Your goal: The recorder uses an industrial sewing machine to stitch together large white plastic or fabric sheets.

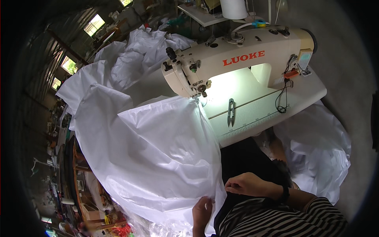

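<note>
A large, thin white sheet [158, 146], glossy like plastic or coated fabric, drapes from the sewing machine [233, 59] down toward my lap. Its right edge runs up to the lit needle area and lies under the presser foot. At the lower part of that edge, my left hand [202, 210] pinches the sheet between curled fingers. Just right of the same edge is my right hand [248, 184], closed in a loose pinch over dark cloth; whatever its fingertips hold, if anything, is too small to name. Thread snips [231, 112] lie on the machine bed, right of the needle.
More white sheet [138, 51] is bunched behind and left of the machine. Another pale, shiny sheet [316, 146] hangs below the bed at right. A thin black cord [281, 103] dangles onto the bed. A white thread cone [233, 8] stands behind. Cluttered wooden shelving [85, 189] is at left.
</note>
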Demonstrator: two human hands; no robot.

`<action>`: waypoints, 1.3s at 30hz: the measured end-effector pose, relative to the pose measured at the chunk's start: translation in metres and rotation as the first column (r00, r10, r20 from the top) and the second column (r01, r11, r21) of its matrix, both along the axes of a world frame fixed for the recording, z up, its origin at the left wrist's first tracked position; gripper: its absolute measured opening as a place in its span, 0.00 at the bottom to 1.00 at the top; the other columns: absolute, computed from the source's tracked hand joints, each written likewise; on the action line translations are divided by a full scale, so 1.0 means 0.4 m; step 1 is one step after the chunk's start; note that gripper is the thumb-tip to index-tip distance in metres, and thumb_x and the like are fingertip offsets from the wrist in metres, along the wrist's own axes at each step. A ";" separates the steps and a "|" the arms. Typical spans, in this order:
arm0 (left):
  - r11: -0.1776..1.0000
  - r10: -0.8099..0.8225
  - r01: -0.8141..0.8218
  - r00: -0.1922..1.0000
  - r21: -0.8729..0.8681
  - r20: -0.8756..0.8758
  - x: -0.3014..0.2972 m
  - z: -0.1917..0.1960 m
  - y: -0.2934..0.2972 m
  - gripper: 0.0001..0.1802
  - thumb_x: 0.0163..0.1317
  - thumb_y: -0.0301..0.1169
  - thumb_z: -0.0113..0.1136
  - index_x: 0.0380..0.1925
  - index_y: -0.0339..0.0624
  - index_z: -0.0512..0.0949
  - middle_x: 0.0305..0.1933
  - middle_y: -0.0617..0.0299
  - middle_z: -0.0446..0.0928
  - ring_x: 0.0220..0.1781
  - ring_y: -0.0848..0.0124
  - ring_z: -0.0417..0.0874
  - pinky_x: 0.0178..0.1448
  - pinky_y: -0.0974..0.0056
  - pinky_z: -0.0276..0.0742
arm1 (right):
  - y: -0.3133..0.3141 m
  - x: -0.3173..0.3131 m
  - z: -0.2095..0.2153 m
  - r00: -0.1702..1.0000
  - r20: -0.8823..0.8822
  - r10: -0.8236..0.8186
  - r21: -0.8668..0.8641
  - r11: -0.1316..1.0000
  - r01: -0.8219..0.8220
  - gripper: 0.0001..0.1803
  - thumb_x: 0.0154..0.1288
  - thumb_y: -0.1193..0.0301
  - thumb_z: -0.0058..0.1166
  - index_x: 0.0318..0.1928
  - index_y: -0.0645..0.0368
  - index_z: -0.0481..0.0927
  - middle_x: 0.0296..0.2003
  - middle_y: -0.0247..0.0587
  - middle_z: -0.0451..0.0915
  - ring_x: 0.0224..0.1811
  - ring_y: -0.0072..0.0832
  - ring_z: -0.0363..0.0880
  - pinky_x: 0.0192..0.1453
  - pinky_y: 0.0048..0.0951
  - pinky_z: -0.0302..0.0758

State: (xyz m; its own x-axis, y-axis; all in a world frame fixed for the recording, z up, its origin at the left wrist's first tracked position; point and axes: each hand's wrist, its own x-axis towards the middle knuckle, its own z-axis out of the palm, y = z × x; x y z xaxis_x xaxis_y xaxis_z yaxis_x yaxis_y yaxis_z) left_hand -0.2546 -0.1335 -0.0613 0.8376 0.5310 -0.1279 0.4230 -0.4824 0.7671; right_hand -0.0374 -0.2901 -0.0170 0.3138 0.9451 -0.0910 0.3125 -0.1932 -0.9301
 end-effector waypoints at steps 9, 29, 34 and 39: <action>0.883 0.342 -0.343 0.938 0.320 0.061 -0.076 0.068 0.056 0.06 0.65 0.23 0.55 0.40 0.36 0.76 0.31 0.46 0.82 0.31 0.46 0.83 0.34 0.52 0.77 | 0.022 -0.014 0.047 0.919 0.359 -0.161 0.009 0.986 0.169 0.11 0.65 0.63 0.63 0.38 0.58 0.81 0.27 0.38 0.82 0.25 0.30 0.83 0.27 0.28 0.77; 0.628 -0.059 -0.174 0.961 0.759 0.269 -0.043 0.397 0.087 0.12 0.66 0.32 0.58 0.25 0.39 0.73 0.24 0.49 0.77 0.23 0.48 0.76 0.28 0.53 0.72 | 0.052 -0.116 0.005 0.980 -0.197 -0.037 0.147 0.987 0.067 0.13 0.69 0.64 0.62 0.38 0.63 0.81 0.31 0.36 0.84 0.29 0.21 0.78 0.30 0.24 0.75; 0.929 -0.042 -0.032 0.981 0.370 0.191 -0.024 0.358 -0.031 0.06 0.61 0.26 0.66 0.36 0.40 0.78 0.25 0.52 0.79 0.23 0.56 0.81 0.28 0.57 0.75 | -0.003 -0.126 0.100 0.969 -0.206 0.137 0.407 0.913 -0.042 0.09 0.67 0.68 0.64 0.37 0.61 0.80 0.30 0.37 0.86 0.27 0.23 0.84 0.28 0.23 0.76; 0.915 0.264 -0.167 0.936 -0.366 0.234 -0.090 0.199 -0.080 0.14 0.74 0.35 0.54 0.43 0.32 0.79 0.28 0.58 0.81 0.29 0.72 0.81 0.33 0.63 0.75 | 0.002 -0.187 0.137 0.949 0.278 0.149 0.423 0.868 -0.260 0.09 0.72 0.65 0.56 0.43 0.58 0.78 0.29 0.37 0.82 0.24 0.35 0.83 0.27 0.30 0.80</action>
State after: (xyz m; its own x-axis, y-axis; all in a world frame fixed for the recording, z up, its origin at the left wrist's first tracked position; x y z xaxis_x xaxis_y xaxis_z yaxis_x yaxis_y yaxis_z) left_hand -0.2908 -0.1656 0.0181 0.7349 0.6686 -0.1137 0.2379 -0.0971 0.9664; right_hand -0.1124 -0.2894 0.0378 0.0681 0.9101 0.4089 0.5124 0.3198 -0.7970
